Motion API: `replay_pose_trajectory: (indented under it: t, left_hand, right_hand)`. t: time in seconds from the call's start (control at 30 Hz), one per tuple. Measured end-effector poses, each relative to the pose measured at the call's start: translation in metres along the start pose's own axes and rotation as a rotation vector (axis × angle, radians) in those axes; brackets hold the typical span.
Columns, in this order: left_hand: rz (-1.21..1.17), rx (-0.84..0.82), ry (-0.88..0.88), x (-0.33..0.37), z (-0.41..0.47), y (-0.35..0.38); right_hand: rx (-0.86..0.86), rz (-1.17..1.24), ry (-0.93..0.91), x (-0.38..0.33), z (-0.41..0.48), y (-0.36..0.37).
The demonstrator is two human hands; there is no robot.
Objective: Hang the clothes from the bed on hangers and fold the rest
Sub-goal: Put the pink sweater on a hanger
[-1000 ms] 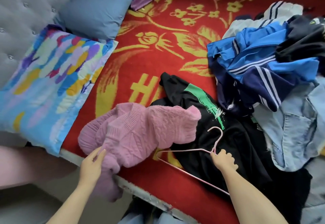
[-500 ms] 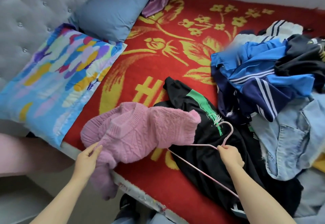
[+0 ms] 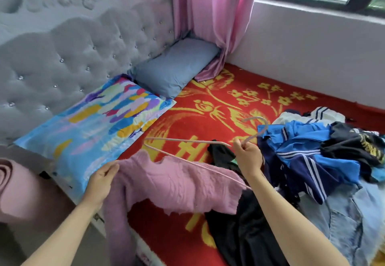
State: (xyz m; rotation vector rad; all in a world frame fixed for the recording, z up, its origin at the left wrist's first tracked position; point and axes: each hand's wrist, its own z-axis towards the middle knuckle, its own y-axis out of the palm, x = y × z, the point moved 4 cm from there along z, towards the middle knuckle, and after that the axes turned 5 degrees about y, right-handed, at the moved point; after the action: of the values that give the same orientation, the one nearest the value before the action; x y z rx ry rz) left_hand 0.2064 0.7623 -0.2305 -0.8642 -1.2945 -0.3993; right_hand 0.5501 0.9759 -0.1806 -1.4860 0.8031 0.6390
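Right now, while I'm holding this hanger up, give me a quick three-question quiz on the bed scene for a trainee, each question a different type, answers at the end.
1. True or false: the right hand pinches the pink hanger just below its hook.
2. Which garment does the left hand grip? A) pink knit sweater B) blue striped jacket C) denim garment
3. Fill in: the pillow nearest the pink curtain is plain ___.

Key: 1 true; 2 A; 3 blue.
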Motion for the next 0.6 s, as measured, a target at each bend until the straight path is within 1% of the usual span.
replay_pose_trajectory:
  t: [0.07, 0.23, 0.3, 0.37, 0.47, 0.6]
  left_hand:
    - [-0.037, -0.017, 0.051, 0.021, 0.013, -0.015]
    - [-0.191, -0.124, 0.157, 0.077, 0.048, -0.049]
    - [-0.188, -0.157, 0.19, 0.093, 0.063, -0.057]
    - [-0.166, -0.216, 0.243, 0.108, 0.077, -0.063]
    - [-0.175, -0.285, 0.32, 0.138, 0.1, -0.072]
    - [-0.199, -0.469, 0.42, 0.182, 0.128, -0.076]
  right_hand:
    - [0.039, 0.034, -0.01, -0.026, 0.005, -0.006]
    - [0.136, -0.127, -0.175, -0.084, 0.004, -0.014]
    - [0.197, -0.133, -0.216, -0.099, 0.001, -0.02]
    - [0.26, -0.112, -0.239, -0.113, -0.003, -0.028]
    - [0.302, -0.024, -0.261, -0.134, -0.006, -0.036]
    - [0.397, 0.125, -0.212, -0.158, -0.007, -0.036]
